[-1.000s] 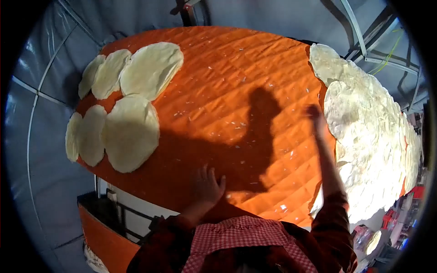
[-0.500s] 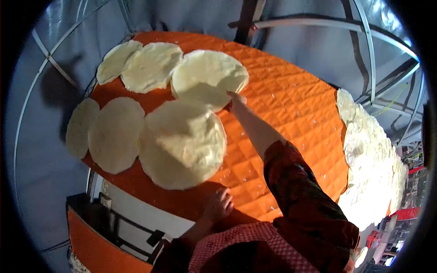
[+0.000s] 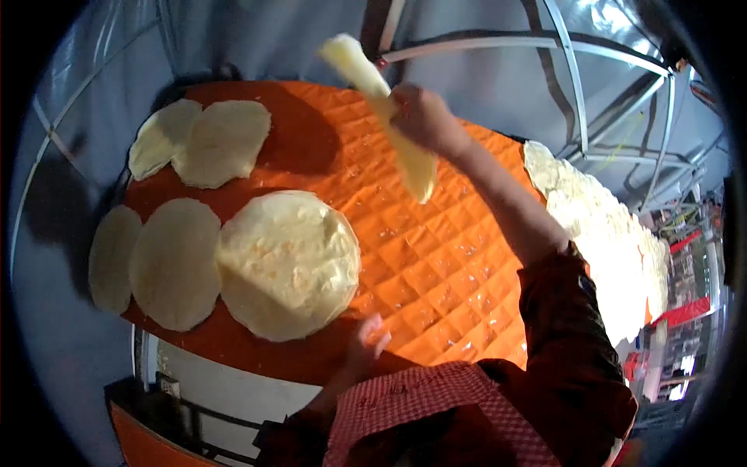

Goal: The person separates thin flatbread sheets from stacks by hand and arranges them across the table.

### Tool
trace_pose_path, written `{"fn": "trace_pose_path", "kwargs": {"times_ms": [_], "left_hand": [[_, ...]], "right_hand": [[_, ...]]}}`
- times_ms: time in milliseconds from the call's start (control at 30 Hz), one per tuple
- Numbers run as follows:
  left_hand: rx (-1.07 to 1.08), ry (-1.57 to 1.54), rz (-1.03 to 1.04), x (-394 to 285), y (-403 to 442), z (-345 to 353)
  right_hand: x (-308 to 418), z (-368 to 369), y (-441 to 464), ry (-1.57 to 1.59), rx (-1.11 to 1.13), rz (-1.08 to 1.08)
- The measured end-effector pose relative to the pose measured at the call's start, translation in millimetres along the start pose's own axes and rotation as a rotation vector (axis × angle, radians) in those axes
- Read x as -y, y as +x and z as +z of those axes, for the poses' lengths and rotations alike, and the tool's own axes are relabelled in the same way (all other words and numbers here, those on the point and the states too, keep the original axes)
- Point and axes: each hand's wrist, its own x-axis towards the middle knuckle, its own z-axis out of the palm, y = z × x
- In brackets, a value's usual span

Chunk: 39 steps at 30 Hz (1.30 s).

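My right hand point(image 3: 428, 118) is raised over the far side of the table, closed on a thin round flatbread point(image 3: 411, 159). The flatbread hangs nearly edge-on, with parts showing above and below my fist. At the table's near edge, my left hand point(image 3: 367, 341) is empty, its fingers apart and a little blurred. Just to its upper left lies a large round flatbread point(image 3: 292, 268) with faint brown spots, apparently stacked on another. Two more flatbreads, an oval-looking one point(image 3: 175, 265) and a narrower-looking one point(image 3: 114, 259), continue that row leftward.
An orange quilted cloth point(image 3: 436, 272) covers the table. Two overlapping flatbreads point(image 3: 222, 144) lie at the far left. Many overlapping flatbreads point(image 3: 599, 241) are spread at the right. Metal poles point(image 3: 572, 86) and grey sheeting stand behind the table.
My right hand has lifted the flatbread from the far row and carried it up and slightly right, exposing the cloth beneath. My left hand stays near the front edge.
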Motion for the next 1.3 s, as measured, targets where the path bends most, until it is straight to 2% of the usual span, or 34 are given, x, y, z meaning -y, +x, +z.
{"fn": "trace_pose_path", "kwargs": {"times_ms": [67, 100, 133, 167, 200, 233, 300, 333, 367, 433, 467, 500, 533, 633, 733, 767, 867, 967, 1067, 1233, 1300], "left_hand": [[-0.134, -0.455, -0.32, -136.0, 27.0, 27.9], [-0.076, -0.766, -0.175, -165.3, 33.3, 29.9], [-0.034, -1.029, -0.126, -192.2, 39.5, 29.9], [0.011, -1.076, -0.03, -195.0, 45.8, 25.6], [-0.004, -1.101, -0.061, -203.1, 48.2, 21.4], [0.079, -1.117, -0.134, -195.2, 42.1, 11.9], [-0.086, -1.036, -0.298, -183.0, 29.8, 18.1], [-0.16, -0.988, -0.369, -178.5, 25.3, 19.9], [-0.197, -0.887, -0.343, -167.3, 23.0, 15.9], [-0.009, -1.052, -0.275, -149.0, 24.3, 6.9], [0.087, -1.137, -0.234, -142.1, 25.9, 5.2], [-0.047, -1.059, -0.29, -167.4, 25.3, 19.2], [-0.032, -1.042, -0.283, -166.3, 26.1, 19.4], [0.029, -1.072, -0.246, -166.4, 28.5, 17.5], [0.19, -1.006, -0.17, -162.7, 28.0, 15.4], [0.203, -1.078, -0.172, -154.8, 29.3, 11.5], [0.113, -0.761, -0.204, -162.0, 30.7, 13.5], [0.08, -0.908, -0.188, -168.0, 32.1, 15.2], [-0.143, -0.732, -0.328, -172.1, 34.7, 16.7], [-0.176, -0.754, -0.317, -154.1, 37.9, 6.1], [-0.192, -0.682, -0.299, -149.7, 36.9, 2.9]], "right_hand": [[42.6, 8.9, -73.9, 0.035, 0.075, -0.002], [66.3, 15.1, -110.9, 0.025, 0.129, -0.009], [89.5, 22.3, -146.3, 0.025, 0.191, -0.015], [108.3, 37.1, -180.8, 0.057, 0.319, 0.025], [117.9, 54.6, -212.4, 0.087, 0.443, 0.061], [120.0, 70.6, -240.1, 0.117, 0.418, 0.089], [121.1, 101.0, -289.9, 0.172, 0.356, 0.147], [116.4, 110.9, -304.0, 0.312, 0.388, 0.185], [104.6, 119.5, -312.0, 0.448, 0.409, 0.222], [94.5, 118.6, -319.5, 0.64, 0.4, 0.36], [90.1, 121.3, -322.5, 0.623, 0.367, 0.319], [85.7, 126.0, -325.5, 0.603, 0.333, 0.276], [86.3, 124.1, -324.3, 0.582, 0.301, 0.23], [78.9, 117.8, -324.1, 0.693, 0.299, 0.313], [69.7, 119.2, -323.8, 0.767, 0.236, 0.414], [67.7, 119.1, -324.1, 0.793, 0.242, 0.44], [67.5, 126.2, -327.9, 0.776, 0.231, 0.444], [65.6, 128.8, -326.4, 0.765, 0.257, 0.416], [63.5, 127.5, -324.3, 0.778, 0.285, 0.405], [58.6, 135.6, -326.2, 0.766, 0.312, 0.327], [61.6, 131.8, -326.4, 0.796, 0.353, 0.377]]}}
